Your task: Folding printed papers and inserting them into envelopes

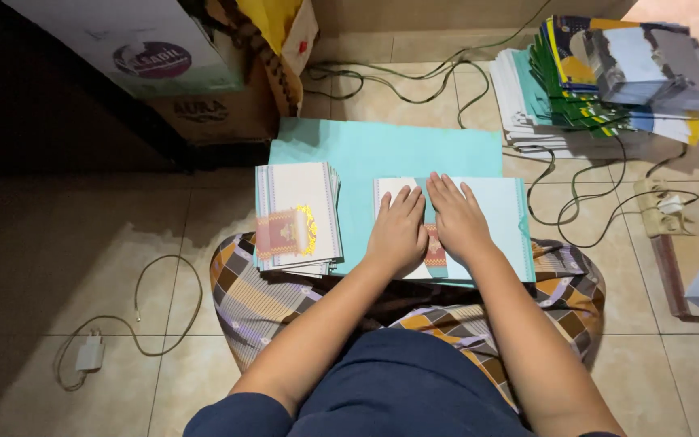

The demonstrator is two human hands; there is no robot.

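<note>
In the head view, both hands lie flat, fingers spread and gripping nothing, on a pale card with teal edges (491, 231): the left hand (396, 231) presses its left half and the right hand (456, 220) sits just beside it over the centre, where a teal flap and a red ornament show between the fingers. The card rests on a large teal paper sheet (382, 150) spread across the tiled floor in front of the person's lap. To the left, touching that sheet's edge, stands a stack of finished-looking cards with a red and gold emblem (297, 214); judging by its height, a fair number are done, while the one under the hands seems mid-fold. How many remain I cannot tell. At the upper right sits a heap of printed paper stock (608, 77), with green cables (564, 190) looping near a power strip (665, 206). Cardboard boxes (204, 105) stand at the upper left, and a white charger (91, 354) lies well apart on the floor. Nothing blocks the hands.
</note>
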